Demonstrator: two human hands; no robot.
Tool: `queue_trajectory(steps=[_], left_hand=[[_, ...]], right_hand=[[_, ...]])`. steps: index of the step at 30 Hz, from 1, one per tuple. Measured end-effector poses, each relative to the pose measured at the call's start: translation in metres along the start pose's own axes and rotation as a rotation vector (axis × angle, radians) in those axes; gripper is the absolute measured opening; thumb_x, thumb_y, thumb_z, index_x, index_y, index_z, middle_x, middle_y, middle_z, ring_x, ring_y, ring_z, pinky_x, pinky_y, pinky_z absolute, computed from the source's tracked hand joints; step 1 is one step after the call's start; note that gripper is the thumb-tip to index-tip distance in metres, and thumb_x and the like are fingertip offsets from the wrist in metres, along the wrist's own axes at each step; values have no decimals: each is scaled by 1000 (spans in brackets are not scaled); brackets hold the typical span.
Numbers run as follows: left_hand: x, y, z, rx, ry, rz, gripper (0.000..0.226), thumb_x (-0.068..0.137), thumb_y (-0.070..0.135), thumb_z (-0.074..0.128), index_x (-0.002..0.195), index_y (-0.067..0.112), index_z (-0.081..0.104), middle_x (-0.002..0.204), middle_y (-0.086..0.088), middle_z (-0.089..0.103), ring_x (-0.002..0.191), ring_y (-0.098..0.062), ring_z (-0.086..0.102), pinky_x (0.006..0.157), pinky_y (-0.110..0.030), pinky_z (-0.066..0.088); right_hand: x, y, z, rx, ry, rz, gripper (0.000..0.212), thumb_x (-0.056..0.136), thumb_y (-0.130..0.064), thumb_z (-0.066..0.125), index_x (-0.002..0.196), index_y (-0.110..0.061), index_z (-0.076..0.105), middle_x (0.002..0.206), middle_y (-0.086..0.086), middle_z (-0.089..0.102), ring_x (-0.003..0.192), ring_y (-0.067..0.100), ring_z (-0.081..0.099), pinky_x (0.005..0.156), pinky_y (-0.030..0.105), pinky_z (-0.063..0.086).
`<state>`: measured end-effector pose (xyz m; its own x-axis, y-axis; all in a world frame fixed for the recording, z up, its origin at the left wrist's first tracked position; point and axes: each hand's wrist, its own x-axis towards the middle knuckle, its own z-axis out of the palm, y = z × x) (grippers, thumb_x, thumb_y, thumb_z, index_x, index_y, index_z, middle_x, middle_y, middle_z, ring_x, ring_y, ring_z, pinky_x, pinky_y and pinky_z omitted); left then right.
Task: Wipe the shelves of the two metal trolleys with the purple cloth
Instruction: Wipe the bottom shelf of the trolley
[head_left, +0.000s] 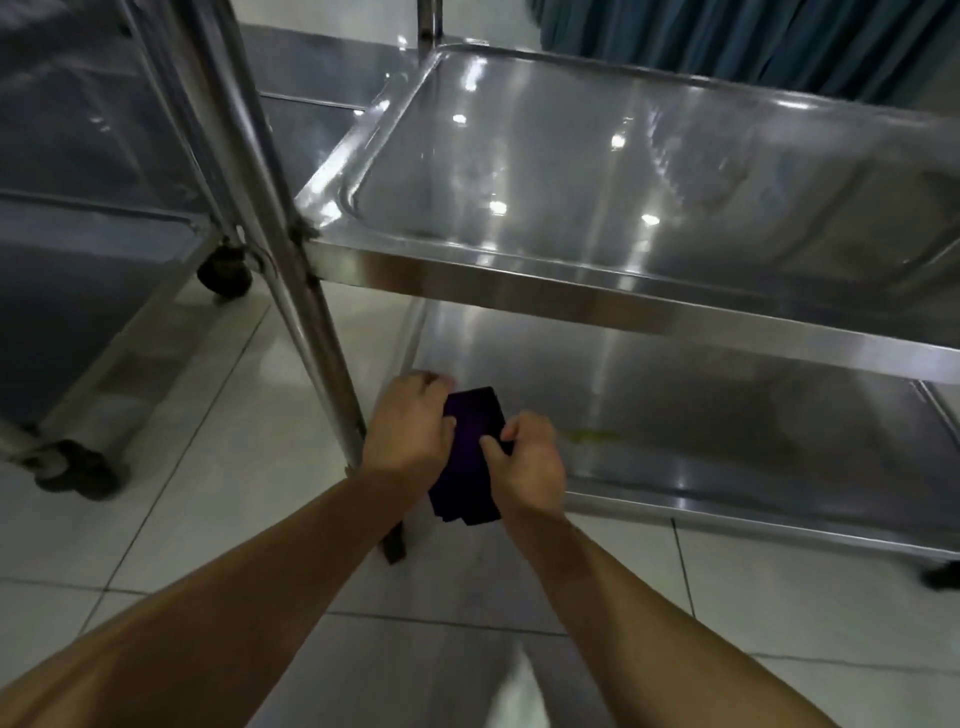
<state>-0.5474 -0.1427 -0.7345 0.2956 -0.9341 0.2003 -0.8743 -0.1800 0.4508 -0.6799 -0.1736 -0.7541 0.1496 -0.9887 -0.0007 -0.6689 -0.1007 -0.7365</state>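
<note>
Holding the purple cloth between them, both hands are raised just in front of the near-left corner of the lower shelf of the nearer trolley. The left hand has its fingers curled round the cloth's left edge. The right hand pinches the right edge between thumb and fingers. The cloth is folded into a dark, thick pad whose lower end hangs free beneath the hands. Whether it touches the shelf's rim cannot be told from this angle.

The cloth looks soft, light and limp, so a pinch at one corner would likely let the layers flop open. A flat palm spread over the folded pad should keep it together and press it evenly. The steel looks smooth and glossy, and the cloth should glide easily, though the raised rim may need fingertip work in the corners.

A yellowish smear lies on the lower shelf near the hands, a likely first target. The upper shelf overhangs it, so reaching deep may be cramped. The second trolley stands to the left on the tiled floor
</note>
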Motion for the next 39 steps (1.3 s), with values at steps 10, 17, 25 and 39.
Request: queue_trajectory(steps=[10, 17, 25, 39], left_hand=[[-58, -71, 23, 86, -48, 334, 28, 78, 10, 44, 93, 9, 67, 86, -7, 62, 74, -24, 59, 59, -34, 52], [-69, -90, 28, 160, -110, 401, 59, 46, 2, 83, 104, 0, 70, 101, -14, 68, 88, -30, 66, 81, -37, 55], [-69, -102, 48, 187, 14, 508, 37, 79, 9, 46, 106, 0, 69, 108, -16, 68, 98, -30, 66, 90, -41, 53], [-75, -102, 53, 246, 50, 482, 51, 75, 10, 44, 121, -4, 60, 116, -17, 64, 112, -29, 53, 110, -40, 30]], right_hand=[[-1, -2, 34, -608, -447, -389, 51, 104, -42, 14, 153, -31, 6, 162, -2, 3, 148, 15, -8, 117, 39, -9], [52, -10, 52, -769, -480, -389, 60, 99, -56, 23, 152, -37, 1, 161, -2, -8, 147, 16, -13, 116, 49, -7], [139, -28, 67, -891, -401, -368, 58, 99, -53, 26, 151, -41, 4, 161, 4, -12, 145, 33, -19, 113, 58, -3], [117, -32, 69, -802, -537, -538, 54, 101, -46, 27, 151, -40, 7, 162, 0, -7, 147, 20, -11, 113, 48, 14]])
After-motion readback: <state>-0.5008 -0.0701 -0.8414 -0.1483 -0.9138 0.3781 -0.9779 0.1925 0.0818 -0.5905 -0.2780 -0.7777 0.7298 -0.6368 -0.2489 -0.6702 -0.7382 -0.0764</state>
